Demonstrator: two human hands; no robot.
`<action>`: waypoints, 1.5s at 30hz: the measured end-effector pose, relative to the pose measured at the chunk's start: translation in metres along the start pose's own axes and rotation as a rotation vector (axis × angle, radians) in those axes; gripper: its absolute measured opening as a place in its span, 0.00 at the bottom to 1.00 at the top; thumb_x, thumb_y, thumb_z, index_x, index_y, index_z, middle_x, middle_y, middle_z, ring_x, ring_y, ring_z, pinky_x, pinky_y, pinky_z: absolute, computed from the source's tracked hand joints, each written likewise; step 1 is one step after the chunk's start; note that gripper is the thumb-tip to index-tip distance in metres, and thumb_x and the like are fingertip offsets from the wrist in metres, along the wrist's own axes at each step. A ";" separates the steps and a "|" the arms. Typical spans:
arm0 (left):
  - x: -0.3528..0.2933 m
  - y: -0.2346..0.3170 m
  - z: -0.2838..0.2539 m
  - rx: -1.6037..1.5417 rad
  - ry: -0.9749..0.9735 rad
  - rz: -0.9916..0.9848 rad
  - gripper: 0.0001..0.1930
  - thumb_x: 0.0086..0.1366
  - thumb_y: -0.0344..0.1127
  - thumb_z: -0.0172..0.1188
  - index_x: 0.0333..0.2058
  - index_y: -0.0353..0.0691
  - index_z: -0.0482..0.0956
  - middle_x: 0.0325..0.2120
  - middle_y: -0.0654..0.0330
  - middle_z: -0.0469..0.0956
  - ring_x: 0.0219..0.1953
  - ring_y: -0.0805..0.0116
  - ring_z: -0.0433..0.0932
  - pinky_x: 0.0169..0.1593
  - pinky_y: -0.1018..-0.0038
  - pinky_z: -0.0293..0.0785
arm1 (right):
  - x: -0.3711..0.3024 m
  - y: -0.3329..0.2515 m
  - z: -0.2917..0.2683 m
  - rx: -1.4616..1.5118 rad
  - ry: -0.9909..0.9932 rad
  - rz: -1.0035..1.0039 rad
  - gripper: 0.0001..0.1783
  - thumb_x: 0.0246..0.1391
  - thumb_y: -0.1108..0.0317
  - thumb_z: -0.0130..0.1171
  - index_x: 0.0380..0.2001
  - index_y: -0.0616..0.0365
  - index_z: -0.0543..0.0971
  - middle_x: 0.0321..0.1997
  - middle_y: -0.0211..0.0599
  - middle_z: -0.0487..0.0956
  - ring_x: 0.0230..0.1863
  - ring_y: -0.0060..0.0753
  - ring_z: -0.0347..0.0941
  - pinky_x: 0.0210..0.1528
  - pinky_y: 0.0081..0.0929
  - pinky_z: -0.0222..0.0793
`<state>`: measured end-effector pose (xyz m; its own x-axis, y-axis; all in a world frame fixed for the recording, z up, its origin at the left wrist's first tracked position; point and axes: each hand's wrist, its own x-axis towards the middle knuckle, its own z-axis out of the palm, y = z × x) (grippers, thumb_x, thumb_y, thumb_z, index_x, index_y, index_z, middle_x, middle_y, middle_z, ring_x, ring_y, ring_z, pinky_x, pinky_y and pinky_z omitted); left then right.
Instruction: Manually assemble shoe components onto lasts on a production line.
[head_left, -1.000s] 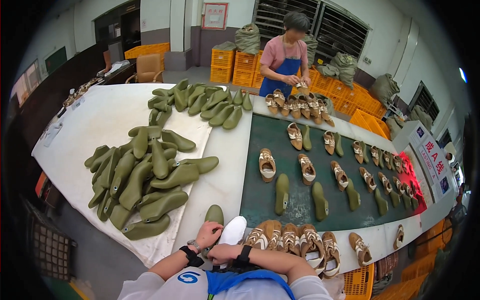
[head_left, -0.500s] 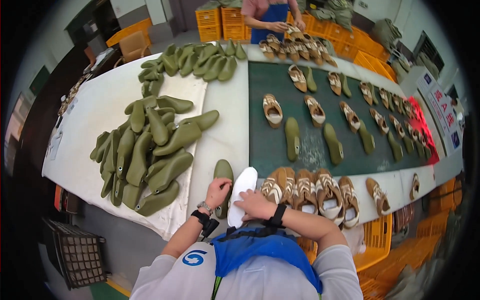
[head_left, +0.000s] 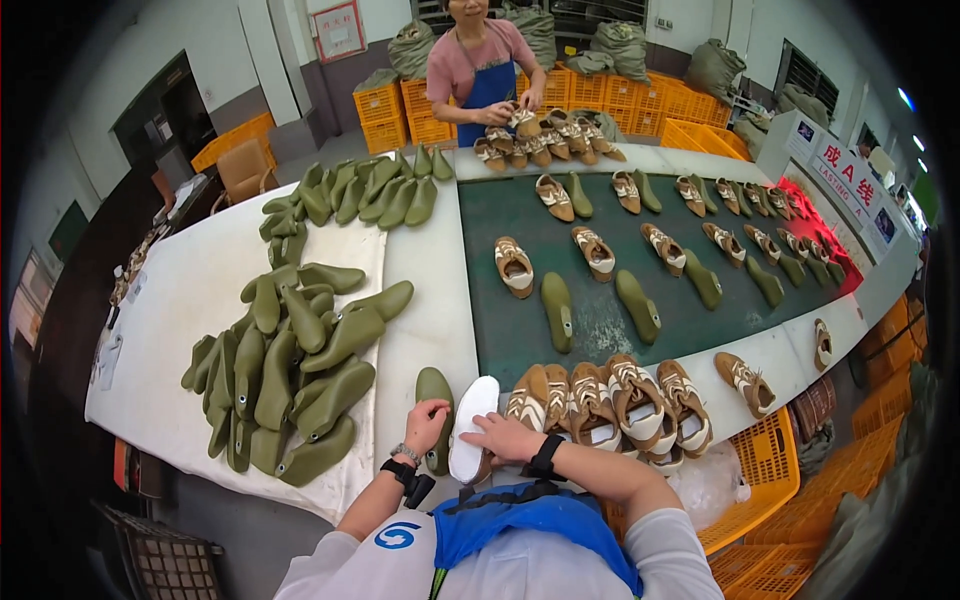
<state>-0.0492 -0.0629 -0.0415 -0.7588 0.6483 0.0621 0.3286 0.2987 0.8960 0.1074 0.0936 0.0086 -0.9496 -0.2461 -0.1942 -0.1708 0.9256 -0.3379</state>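
Observation:
An olive-green shoe last [head_left: 432,388] stands near the table's front edge. My left hand [head_left: 427,428] is closed at its right side, with the fingers curled against it; the fingertips are partly hidden. Just right of it lies a shoe upper [head_left: 476,402], white sole-shaped bottom facing up, a bit of brown showing at its near end. My right hand [head_left: 508,438] grips this upper from the right, with fingers across the white bottom. Several brown-and-white shoe uppers [head_left: 592,400] stand in a row beside my right hand.
A pile of green lasts [head_left: 280,370] covers part of the white cloth [head_left: 170,330] at left. Shoes and lasts stand in rows on the dark green belt [head_left: 600,320]. Across the table a co-worker [head_left: 490,75] handles shoes. An orange crate [head_left: 768,470] stands at front right.
The view has tilted up and shifted, showing more of the co-worker. Both hands stay at the last and the upper; the left fingers look more curled against the last.

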 end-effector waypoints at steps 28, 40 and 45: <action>-0.003 0.074 -0.008 0.109 -0.209 0.065 0.15 0.62 0.34 0.55 0.47 0.36 0.76 0.42 0.58 0.79 0.44 0.67 0.77 0.46 0.73 0.73 | -0.025 0.012 -0.108 0.999 1.075 0.178 0.28 0.45 0.73 0.62 0.50 0.58 0.65 0.45 0.43 0.75 0.47 0.34 0.74 0.48 0.30 0.73; 0.034 0.158 -0.045 -0.573 -0.195 0.093 0.34 0.57 0.34 0.56 0.62 0.37 0.54 0.55 0.49 0.66 0.57 0.57 0.67 0.59 0.66 0.64 | -0.061 -0.034 -0.101 0.996 0.795 -0.012 0.34 0.47 0.74 0.56 0.59 0.58 0.60 0.60 0.38 0.62 0.55 0.31 0.65 0.57 0.30 0.62; 0.004 0.216 -0.004 0.054 0.010 0.590 0.29 0.57 0.34 0.56 0.57 0.33 0.62 0.42 0.44 0.72 0.44 0.49 0.73 0.48 0.64 0.69 | -0.086 -0.047 -0.118 0.421 1.051 0.114 0.29 0.50 0.69 0.58 0.56 0.56 0.66 0.50 0.39 0.67 0.47 0.38 0.68 0.48 0.30 0.67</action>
<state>0.0163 0.0018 0.1541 -0.4443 0.7092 0.5474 0.7245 -0.0750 0.6852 0.1657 0.1052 0.1497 -0.7382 0.3795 0.5577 -0.1559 0.7084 -0.6884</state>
